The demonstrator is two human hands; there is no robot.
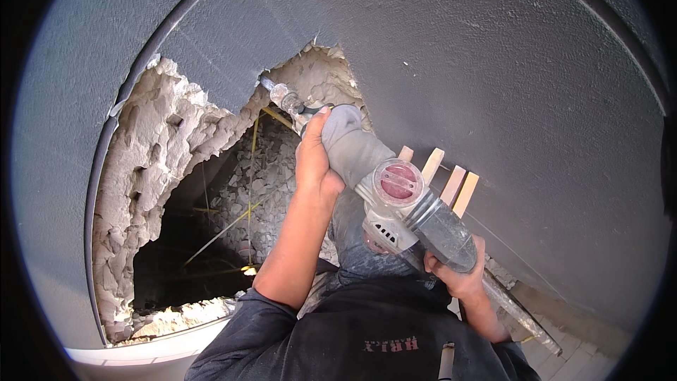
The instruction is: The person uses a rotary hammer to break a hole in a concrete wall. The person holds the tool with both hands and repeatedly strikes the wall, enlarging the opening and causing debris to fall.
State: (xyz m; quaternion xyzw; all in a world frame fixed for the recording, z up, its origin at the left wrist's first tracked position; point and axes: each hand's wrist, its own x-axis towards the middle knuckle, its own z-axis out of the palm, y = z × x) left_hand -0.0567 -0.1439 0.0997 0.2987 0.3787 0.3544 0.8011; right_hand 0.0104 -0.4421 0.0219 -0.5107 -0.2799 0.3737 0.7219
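Note:
A dusty grey demolition hammer (360, 155) with a round reddish cap lies slantwise across the middle, its chisel (266, 83) pointing up and left. The chisel's tip meets the broken edge of the dark grey wall (451, 63). My left hand (317, 159) grips the hammer's front end just behind the chuck; its thumb shows, while most of its fingers are hidden. At the back, my right hand (462, 275) is wrapped around the rear handle. Jagged pale masonry (155, 141) borders the ragged opening left of the tool.
Grey rubble (271, 162) fills part of the opening, crossed by thin yellowish rods (252, 190). Several wooden slats (455, 183) stand beside the hammer. A dirty metal bar (518, 314) slants at lower right. Curved dark strips (95, 197) run along the wall.

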